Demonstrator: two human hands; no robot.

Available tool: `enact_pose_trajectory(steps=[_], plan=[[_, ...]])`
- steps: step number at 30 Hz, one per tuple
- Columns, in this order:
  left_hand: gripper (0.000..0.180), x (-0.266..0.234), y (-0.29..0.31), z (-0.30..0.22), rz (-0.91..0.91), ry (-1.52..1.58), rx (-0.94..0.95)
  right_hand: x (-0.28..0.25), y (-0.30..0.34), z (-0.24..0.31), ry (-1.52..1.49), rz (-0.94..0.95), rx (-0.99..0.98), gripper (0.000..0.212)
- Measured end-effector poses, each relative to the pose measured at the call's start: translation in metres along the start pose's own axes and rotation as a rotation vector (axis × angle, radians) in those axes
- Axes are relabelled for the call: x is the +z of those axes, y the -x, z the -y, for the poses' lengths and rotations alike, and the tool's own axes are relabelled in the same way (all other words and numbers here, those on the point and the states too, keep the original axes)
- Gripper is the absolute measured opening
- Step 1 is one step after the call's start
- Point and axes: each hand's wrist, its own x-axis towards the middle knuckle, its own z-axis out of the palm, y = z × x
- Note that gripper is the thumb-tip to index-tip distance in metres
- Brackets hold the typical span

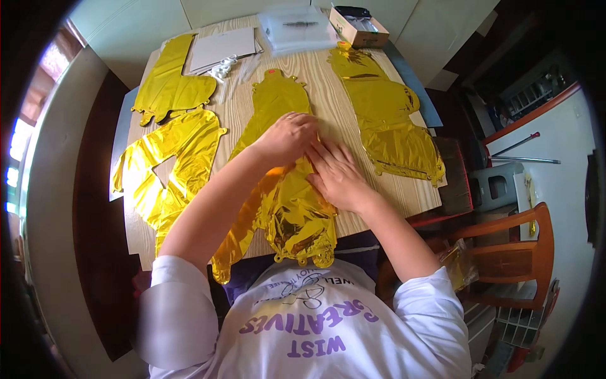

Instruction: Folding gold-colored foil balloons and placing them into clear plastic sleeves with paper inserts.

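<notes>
A flat, uninflated gold foil balloon (pixel 303 218) lies up the middle of the table, its lower end hanging at the near edge by my shirt. My left hand (pixel 290 136) is over its middle, fingers bent down and closed at the foil's right edge; the fingertips are partly hidden. Just to the right, my right hand (pixel 338 174) lies flat on the foil with its fingers stretched out. A gold balloon with a hole in it (pixel 183 148) lies left of my left forearm. Beyond it is an L-shaped gold balloon (pixel 173 82), and another gold balloon (pixel 385 107) lies to the right.
At the back of the wooden table (pixel 404 199) are white sheets (pixel 222 49), a white string bundle (pixel 224 66), clear plastic bags (pixel 298 31) and a cardboard box (pixel 360 28) with dark contents. A wooden chair (pixel 536 252) and a grey stool (pixel 495 183) stand on the right.
</notes>
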Motion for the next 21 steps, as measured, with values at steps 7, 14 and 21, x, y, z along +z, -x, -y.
enact_pose_trajectory(steps=[7, 14, 21], plan=[[0.034, 0.019, 0.006, 0.012, -0.125, 0.089, -0.002, -0.001, 0.011, 0.0, 0.008, 0.005, 0.011, 0.075], [0.031, 0.02, 0.007, 0.01, -0.128, 0.116, -0.006, -0.024, 0.066, 0.026, 0.045, 0.115, -0.047, 0.081], [0.03, 0.024, 0.008, 0.011, -0.167, 0.09, -0.023, -0.058, 0.113, 0.042, -0.141, 0.226, -0.116, 0.074]])
